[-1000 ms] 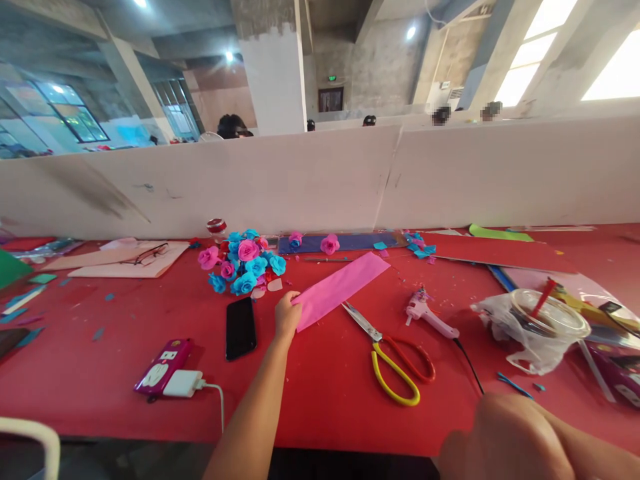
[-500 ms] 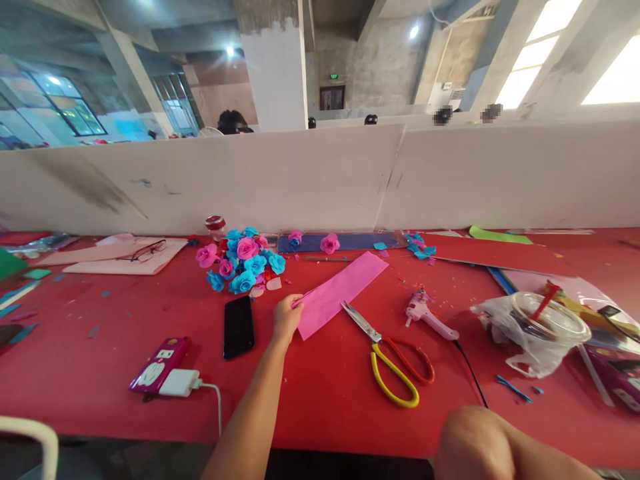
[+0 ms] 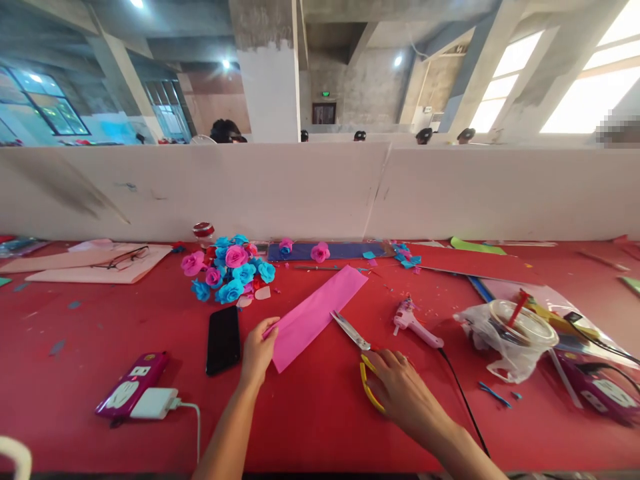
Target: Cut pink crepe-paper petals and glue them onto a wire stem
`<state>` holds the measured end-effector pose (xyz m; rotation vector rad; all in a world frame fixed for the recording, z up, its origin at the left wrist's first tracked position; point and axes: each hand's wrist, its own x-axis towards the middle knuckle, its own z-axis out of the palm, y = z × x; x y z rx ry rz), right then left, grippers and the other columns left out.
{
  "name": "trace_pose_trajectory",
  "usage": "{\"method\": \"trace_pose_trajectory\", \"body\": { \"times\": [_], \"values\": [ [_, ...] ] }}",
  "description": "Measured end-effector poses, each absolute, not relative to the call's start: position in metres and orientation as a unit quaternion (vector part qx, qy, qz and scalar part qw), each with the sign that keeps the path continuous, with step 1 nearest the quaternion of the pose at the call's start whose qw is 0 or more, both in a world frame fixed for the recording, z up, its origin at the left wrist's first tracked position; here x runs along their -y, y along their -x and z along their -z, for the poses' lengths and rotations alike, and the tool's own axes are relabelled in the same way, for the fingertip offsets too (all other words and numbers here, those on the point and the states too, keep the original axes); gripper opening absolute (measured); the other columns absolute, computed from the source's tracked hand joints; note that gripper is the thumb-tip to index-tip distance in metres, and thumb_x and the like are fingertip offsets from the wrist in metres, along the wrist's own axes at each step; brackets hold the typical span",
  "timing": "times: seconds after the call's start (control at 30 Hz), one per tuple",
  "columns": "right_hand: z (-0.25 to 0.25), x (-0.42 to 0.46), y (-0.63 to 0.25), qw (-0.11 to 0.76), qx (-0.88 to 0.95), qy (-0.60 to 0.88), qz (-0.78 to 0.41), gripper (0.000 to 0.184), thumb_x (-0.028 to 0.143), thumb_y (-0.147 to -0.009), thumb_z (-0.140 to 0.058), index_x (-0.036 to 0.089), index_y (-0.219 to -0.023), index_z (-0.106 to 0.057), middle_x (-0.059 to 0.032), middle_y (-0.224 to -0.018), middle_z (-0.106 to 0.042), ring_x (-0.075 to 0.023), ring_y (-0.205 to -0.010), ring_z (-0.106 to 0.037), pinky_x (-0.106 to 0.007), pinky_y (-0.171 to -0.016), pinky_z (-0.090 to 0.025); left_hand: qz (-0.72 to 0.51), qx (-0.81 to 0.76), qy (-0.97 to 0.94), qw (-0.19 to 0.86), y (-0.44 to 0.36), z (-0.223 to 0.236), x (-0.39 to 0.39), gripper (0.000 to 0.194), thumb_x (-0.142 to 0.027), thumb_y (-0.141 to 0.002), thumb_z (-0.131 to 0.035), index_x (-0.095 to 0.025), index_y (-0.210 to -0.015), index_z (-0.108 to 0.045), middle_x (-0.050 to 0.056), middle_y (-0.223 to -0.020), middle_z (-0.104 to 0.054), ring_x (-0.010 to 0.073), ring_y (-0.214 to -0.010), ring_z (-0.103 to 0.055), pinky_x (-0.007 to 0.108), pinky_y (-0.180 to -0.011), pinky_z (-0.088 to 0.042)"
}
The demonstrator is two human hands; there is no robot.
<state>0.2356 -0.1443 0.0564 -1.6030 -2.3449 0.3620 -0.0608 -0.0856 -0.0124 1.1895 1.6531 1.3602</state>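
My left hand [image 3: 258,353] pinches the near left end of a long bright pink paper strip [image 3: 316,320], which slants away over the red table. To its right lies a pair of scissors [image 3: 352,332] with yellow and red handles. My right hand [image 3: 403,387] is on those handles, its fingers curled over them and hiding most of the red one. The blades look closed, their tips at the strip's right edge. Beyond my left hand stands a bunch of blue and pink paper flowers [image 3: 244,273].
A black phone [image 3: 223,340] lies left of my left hand, with a purple power strip [image 3: 134,387] and white charger [image 3: 154,404] further left. Rightward are a pink glue gun [image 3: 419,327] and a bagged drink cup [image 3: 520,327]. A white partition [image 3: 250,193] borders the table's far side.
My right hand has moved forward from the table's near edge onto the scissors' handles. My left hand still grips the pink strip. The camera view has shifted slightly.
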Motion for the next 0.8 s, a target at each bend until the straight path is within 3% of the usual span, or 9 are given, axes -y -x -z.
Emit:
{"method": "trace_pose_trajectory", "body": {
  "times": [0.13, 0.3, 0.43, 0.53, 0.7, 0.8],
  "values": [
    [-0.018, 0.143, -0.251, 0.103, 0.812, 0.559, -0.132, 0.043, 0.009, -0.086, -0.045, 0.020, -0.127, -0.056, -0.0126, -0.113, -0.062, -0.0247, -0.100, -0.061, -0.038, -0.089, -0.048, -0.538, -0.638, -0.404, 0.374, 0.061, 0.016, 0.090, 0.037, -0.036, -0.067, -0.065, -0.015, -0.097, -0.069, 0.012, -0.107, -0.070, 0.0273, -0.105, -0.062, 0.035, -0.090, -0.045],
    [-0.033, 0.147, -0.264, 0.108, 0.791, 0.593, -0.105, 0.042, 0.016, -0.088, -0.048, 0.020, -0.129, -0.054, -0.0139, -0.117, -0.059, -0.0282, -0.106, -0.057, -0.041, -0.093, -0.045, -0.549, -0.632, -0.338, 0.431, 0.056, 0.012, 0.096, 0.048, -0.042, -0.060, -0.070, -0.014, -0.098, -0.069, 0.012, -0.106, -0.070, 0.0263, -0.098, -0.064, 0.033, -0.081, -0.049],
    [-0.038, 0.149, -0.267, 0.098, 0.778, 0.602, -0.147, 0.049, 0.019, -0.085, -0.052, 0.017, -0.134, -0.049, -0.0154, -0.125, -0.056, -0.0280, -0.113, -0.055, -0.038, -0.096, -0.043, -0.551, -0.643, -0.351, 0.400, 0.058, 0.011, 0.106, 0.044, -0.039, -0.064, -0.067, -0.016, -0.101, -0.068, 0.011, -0.108, -0.070, 0.0256, -0.100, -0.063, 0.033, -0.083, -0.048],
    [-0.035, 0.149, -0.267, 0.094, 0.737, 0.642, -0.186, 0.054, 0.015, -0.079, -0.053, 0.014, -0.133, -0.048, -0.0155, -0.115, -0.061, -0.0252, -0.098, -0.062, -0.033, -0.083, -0.047, -0.541, -0.661, -0.381, 0.355, 0.058, 0.013, 0.112, 0.037, -0.036, -0.070, -0.061, -0.018, -0.101, -0.069, 0.010, -0.109, -0.070, 0.0250, -0.102, -0.062, 0.034, -0.087, -0.046],
    [-0.026, 0.148, -0.280, 0.169, 0.641, 0.673, -0.329, 0.063, 0.025, -0.071, -0.058, 0.011, -0.131, -0.047, -0.0063, -0.082, -0.067, -0.0208, -0.071, -0.064, -0.028, -0.061, -0.048, -0.531, -0.685, -0.385, 0.319, 0.043, 0.016, 0.111, 0.032, -0.034, -0.074, -0.055, -0.019, -0.099, -0.070, 0.008, -0.104, -0.071, 0.0245, -0.098, -0.064, 0.033, -0.085, -0.047],
    [-0.026, 0.157, -0.287, 0.221, 0.609, 0.644, -0.407, 0.079, 0.034, -0.062, -0.069, 0.009, -0.134, -0.046, -0.0113, -0.098, -0.068, -0.0253, -0.088, -0.065, -0.033, -0.074, -0.051, -0.541, -0.678, -0.369, 0.333, 0.030, 0.014, 0.106, 0.033, -0.035, -0.072, -0.060, -0.018, -0.099, -0.070, 0.008, -0.101, -0.072, 0.0241, -0.095, -0.065, 0.031, -0.082, -0.048]
  ]
}}
